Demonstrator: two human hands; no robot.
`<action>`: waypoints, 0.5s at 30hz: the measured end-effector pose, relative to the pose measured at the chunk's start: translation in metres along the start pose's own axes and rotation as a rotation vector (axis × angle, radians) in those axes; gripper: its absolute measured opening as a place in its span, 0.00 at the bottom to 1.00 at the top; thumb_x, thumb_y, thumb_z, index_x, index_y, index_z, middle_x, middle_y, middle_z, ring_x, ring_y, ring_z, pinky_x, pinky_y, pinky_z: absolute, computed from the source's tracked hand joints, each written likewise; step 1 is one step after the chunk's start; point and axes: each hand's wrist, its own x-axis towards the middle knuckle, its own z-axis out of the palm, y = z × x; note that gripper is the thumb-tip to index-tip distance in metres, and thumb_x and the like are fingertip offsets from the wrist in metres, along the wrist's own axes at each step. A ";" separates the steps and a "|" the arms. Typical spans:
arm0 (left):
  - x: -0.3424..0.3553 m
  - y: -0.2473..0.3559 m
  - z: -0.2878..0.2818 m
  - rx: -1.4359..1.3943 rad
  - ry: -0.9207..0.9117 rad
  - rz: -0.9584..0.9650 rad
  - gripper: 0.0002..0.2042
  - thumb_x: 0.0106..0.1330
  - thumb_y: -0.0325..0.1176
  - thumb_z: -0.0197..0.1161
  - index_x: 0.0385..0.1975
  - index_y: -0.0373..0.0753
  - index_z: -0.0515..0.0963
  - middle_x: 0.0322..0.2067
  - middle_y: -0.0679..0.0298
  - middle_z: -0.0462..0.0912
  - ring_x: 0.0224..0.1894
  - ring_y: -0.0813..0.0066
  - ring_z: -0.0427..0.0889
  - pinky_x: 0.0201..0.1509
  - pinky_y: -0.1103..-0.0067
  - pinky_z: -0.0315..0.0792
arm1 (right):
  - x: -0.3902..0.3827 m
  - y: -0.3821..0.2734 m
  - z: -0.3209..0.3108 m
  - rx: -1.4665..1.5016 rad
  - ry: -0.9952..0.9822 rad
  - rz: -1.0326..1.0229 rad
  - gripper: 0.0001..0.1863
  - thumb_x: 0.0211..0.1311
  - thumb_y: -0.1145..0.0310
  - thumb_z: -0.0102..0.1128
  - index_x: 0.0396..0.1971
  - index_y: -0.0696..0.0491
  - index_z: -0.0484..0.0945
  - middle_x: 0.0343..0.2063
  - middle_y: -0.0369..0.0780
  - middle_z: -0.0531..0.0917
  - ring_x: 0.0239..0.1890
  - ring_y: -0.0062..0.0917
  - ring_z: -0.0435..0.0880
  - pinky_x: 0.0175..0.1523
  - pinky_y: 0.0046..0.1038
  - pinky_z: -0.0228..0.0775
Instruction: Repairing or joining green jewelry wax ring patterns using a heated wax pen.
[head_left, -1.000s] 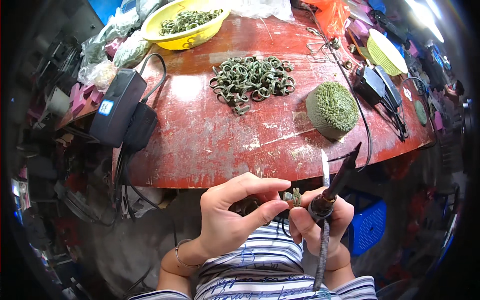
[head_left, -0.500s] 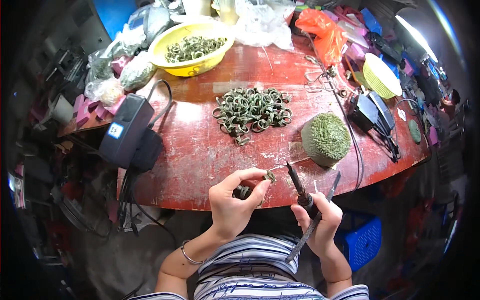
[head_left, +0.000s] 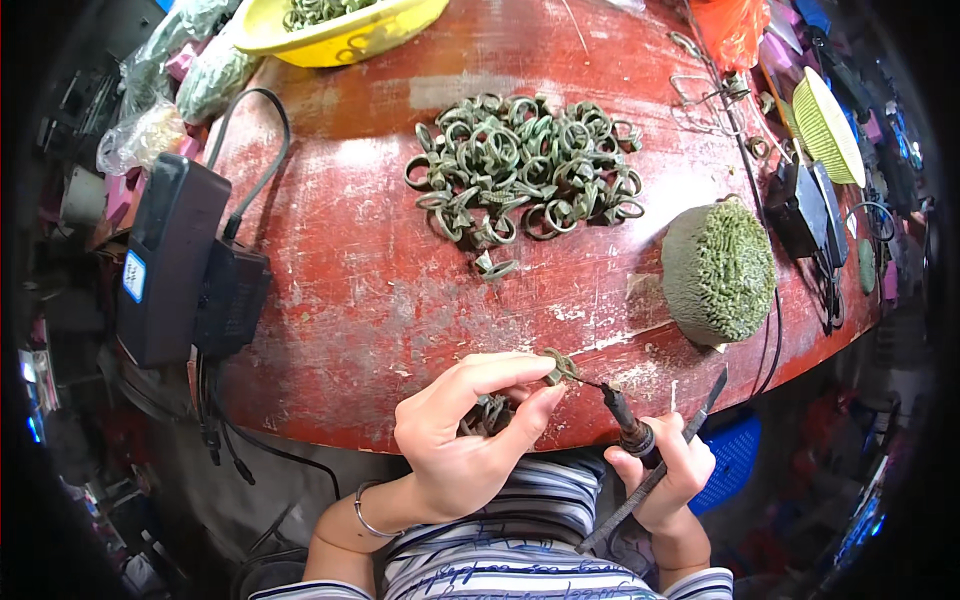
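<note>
My left hand (head_left: 450, 430) pinches a small dark green ring (head_left: 560, 367) between thumb and forefinger. More dark rings (head_left: 487, 415) are tucked in its palm, partly hidden by the fingers. In my right hand (head_left: 678, 475) is a soldering iron (head_left: 630, 422), its thin tip pointing left and meeting the ring, as far as I can see. The same hand also grips a flat grey metal strip like a file (head_left: 648, 486), lying slantwise across the fingers. A pile of similar green rings (head_left: 525, 170) lies beyond my hands on the red table.
On the worn red table (head_left: 340, 330), a round green bristly block (head_left: 720, 272) stands at right. A black power adapter (head_left: 165, 260) with cables sits at the left edge. Farther off are a yellow basin (head_left: 345, 40) of rings, a pale green basket (head_left: 830, 128) and an orange bag (head_left: 732, 30).
The iron's tip has come left to the ring in my left hand. The whole view has shifted closer and lower, so the table things appear larger and farther up.
</note>
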 end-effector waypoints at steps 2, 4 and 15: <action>0.001 -0.002 -0.001 0.023 -0.030 0.024 0.11 0.49 0.18 0.65 0.33 0.31 0.77 0.31 0.57 0.80 0.27 0.80 0.78 0.30 0.85 0.72 | 0.001 0.000 -0.001 -0.016 -0.025 0.015 0.20 0.37 0.60 0.73 0.26 0.57 0.75 0.13 0.38 0.75 0.11 0.25 0.72 0.16 0.21 0.62; 0.002 -0.002 -0.003 0.046 -0.057 0.054 0.10 0.50 0.17 0.64 0.33 0.30 0.75 0.31 0.57 0.79 0.26 0.81 0.76 0.28 0.86 0.71 | 0.001 0.000 -0.001 -0.030 -0.045 0.023 0.20 0.37 0.60 0.73 0.26 0.57 0.75 0.13 0.37 0.75 0.11 0.25 0.72 0.16 0.21 0.62; 0.003 -0.002 -0.004 0.039 -0.093 0.071 0.11 0.50 0.18 0.63 0.34 0.29 0.75 0.32 0.55 0.79 0.28 0.79 0.78 0.31 0.85 0.72 | 0.002 -0.001 -0.003 -0.029 -0.069 0.042 0.20 0.37 0.59 0.73 0.26 0.56 0.76 0.13 0.36 0.74 0.10 0.25 0.71 0.16 0.20 0.60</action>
